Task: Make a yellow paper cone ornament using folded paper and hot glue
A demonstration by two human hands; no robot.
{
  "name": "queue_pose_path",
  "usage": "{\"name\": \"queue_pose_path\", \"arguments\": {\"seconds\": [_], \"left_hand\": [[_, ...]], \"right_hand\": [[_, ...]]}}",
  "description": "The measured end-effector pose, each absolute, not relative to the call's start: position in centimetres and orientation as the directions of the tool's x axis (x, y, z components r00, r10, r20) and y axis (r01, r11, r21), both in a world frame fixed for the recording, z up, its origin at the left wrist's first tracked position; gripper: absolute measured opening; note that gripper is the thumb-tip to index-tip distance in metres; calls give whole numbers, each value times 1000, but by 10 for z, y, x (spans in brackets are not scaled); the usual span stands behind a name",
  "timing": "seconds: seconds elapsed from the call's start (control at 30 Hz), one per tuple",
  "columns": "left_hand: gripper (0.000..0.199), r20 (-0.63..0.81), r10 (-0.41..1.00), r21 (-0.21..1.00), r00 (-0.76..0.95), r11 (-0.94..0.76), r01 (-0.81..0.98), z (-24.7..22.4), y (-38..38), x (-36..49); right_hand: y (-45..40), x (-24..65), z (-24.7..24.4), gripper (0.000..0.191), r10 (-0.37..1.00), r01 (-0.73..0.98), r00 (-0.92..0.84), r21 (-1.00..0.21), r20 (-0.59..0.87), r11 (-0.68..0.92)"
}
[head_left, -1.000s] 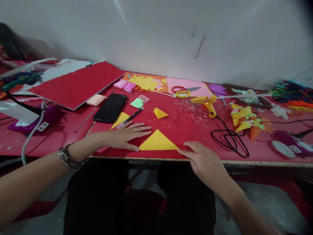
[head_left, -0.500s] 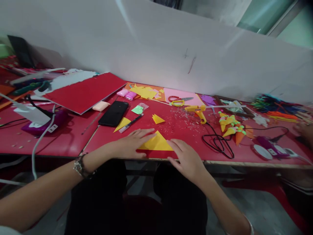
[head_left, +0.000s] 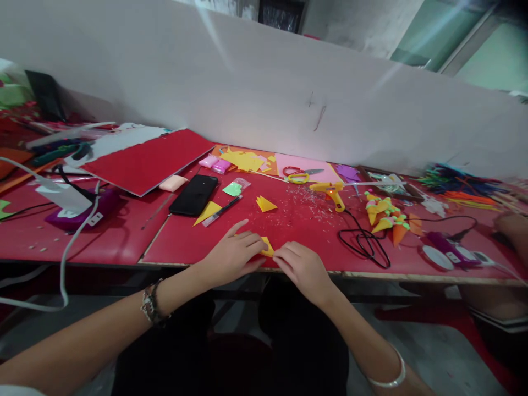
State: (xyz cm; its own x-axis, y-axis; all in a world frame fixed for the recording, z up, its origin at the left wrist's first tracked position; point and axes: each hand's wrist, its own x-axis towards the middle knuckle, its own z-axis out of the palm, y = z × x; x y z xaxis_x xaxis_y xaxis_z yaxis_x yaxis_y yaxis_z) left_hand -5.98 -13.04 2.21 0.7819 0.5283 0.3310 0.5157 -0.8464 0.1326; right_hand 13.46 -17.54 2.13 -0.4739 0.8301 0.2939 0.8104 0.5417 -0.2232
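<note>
A small piece of folded yellow paper (head_left: 267,247) lies at the table's front edge, partly hidden by my fingers. From the left, my left hand (head_left: 237,252) presses its fingers on the paper, index finger raised. My right hand (head_left: 299,265) pinches the paper's right corner between thumb and fingers. Just beyond them sits a small stack of folded yellow pieces (head_left: 266,204). A yellow cone-shaped piece (head_left: 207,212) and a pen (head_left: 226,208) lie left of that, beside a black phone (head_left: 193,195).
On the red table (head_left: 198,237), a yellow glue gun (head_left: 330,192) with a coiled black cord, scissors (head_left: 303,174), small decorated cones (head_left: 385,212) and purple power strips (head_left: 451,250) lie around. Another person's hand (head_left: 511,231) is at the far right.
The yellow paper, a wide triangle before, now shows as a much smaller folded piece. Both hands have come closer together over it, and the camera view has shifted slightly.
</note>
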Motion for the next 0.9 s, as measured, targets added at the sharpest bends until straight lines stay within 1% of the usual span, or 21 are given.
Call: {"name": "queue_pose_path", "arguments": {"seconds": [0.1,0.17,0.23,0.37,0.43,0.5,0.6,0.67,0.7,0.73,0.77,0.8,0.83,0.87,0.9], "left_hand": [[19,430,456,43,779,-873,487,33,-127,-53],[20,491,424,-26,761,-866,499,40,-123,-50],[21,535,404,-82,742,-849,521,46,-119,-50],[21,577,358,-180,734,-821,542,50,-112,-57],[19,577,353,-205,736,-810,549,48,-109,-64],[18,566,373,-201,735,-803,562,46,-104,-73],[16,509,460,-149,728,-786,600,43,-90,-90],[15,488,568,-66,663,-733,677,43,-77,-101],[15,495,633,11,595,-690,724,43,-71,-105],[16,518,699,128,493,-633,764,44,-65,-108],[17,520,756,280,397,-590,757,44,-59,-109],[18,505,804,441,315,-553,706,44,-56,-108],[20,462,847,598,264,-517,613,43,-53,-105],[23,396,878,730,268,-478,489,43,-53,-100],[27,323,895,830,308,-424,362,41,-54,-93]], "right_hand": [[-171,127,34,21,870,765,-365,-425,332,484],[-169,123,42,19,894,737,-313,-513,319,441],[-167,120,50,18,907,706,-289,-572,305,417],[-163,120,60,22,913,634,-289,-657,288,408],[-162,124,62,22,918,615,-282,-682,279,396],[-161,131,62,22,926,612,-262,-695,272,378],[-159,141,60,21,938,611,-227,-711,263,348],[-157,145,58,20,947,591,-191,-740,258,321],[-156,147,56,19,953,572,-160,-763,256,301],[-155,147,54,18,960,547,-120,-791,252,276],[-153,147,52,18,967,515,-78,-821,244,248],[-151,146,49,18,973,481,-42,-849,228,220],[-148,145,47,18,978,449,-21,-872,209,196],[-146,143,44,19,982,422,-13,-889,190,177],[-143,141,42,19,985,403,-16,-900,173,165]]}}
